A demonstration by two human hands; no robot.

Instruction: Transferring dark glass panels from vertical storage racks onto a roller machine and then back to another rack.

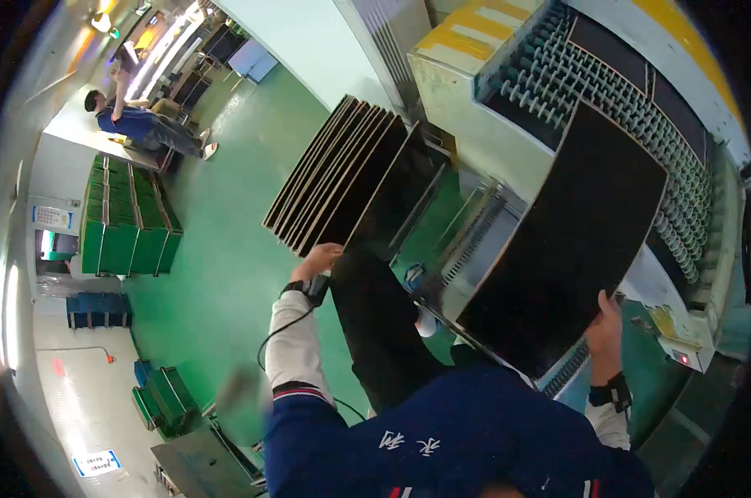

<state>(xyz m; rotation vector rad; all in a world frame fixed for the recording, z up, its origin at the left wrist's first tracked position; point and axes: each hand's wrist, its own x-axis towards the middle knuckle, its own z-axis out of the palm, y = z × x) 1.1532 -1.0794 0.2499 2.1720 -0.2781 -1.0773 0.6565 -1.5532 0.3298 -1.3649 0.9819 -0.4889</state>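
A large black board [570,241] with a thin tan edge lies tilted at my right, its far end over the roller machine. My right hand [606,328] grips its right edge near the lower corner, the thumb on top. On my left, several similar black boards [342,170] stand on edge in a row in a rack. My left hand [319,261] is closed at the near lower corner of these boards, its fingertips partly hidden behind the edge. Both wrists wear dark bands, and a cable runs from the left one.
The machine has rows of disc rollers [550,70], with further dark boards [612,50] among them. A metal frame with a slotted strip [475,236] stands between rack and machine. Green bins [126,220] line the left wall. A person [147,124] sits farther off on the green floor's far side.
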